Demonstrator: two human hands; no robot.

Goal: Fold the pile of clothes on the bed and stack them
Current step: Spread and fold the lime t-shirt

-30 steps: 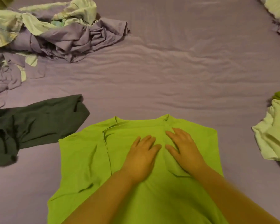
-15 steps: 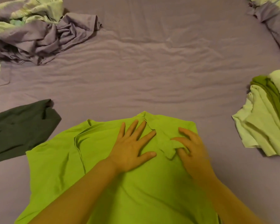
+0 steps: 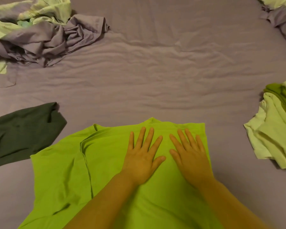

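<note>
Matt, smooth lime cloth shirt (image 3: pixel 69 176) lies on a matt, wrinkled (finely rippled) purple sheet (image 3: pixel 155 63).

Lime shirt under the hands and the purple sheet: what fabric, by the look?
Lime shirt: looks like thin matte knit, probably cotton jersey; it lies limp with soft creases. Purple sheet: smooth woven cloth, maybe cotton or microfibre; fine ripples, faint sheen.

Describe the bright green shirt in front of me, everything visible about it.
The bright green shirt is a plain, soft knit garment lying flat on the purple sheet, collar pointing away from the person. Its right side is folded in to a straight edge; the left side spreads wider, with a seam ridge and light wrinkles. The left hand and right hand press flat on it, fingers spread. Its lower part runs out of view.
</note>
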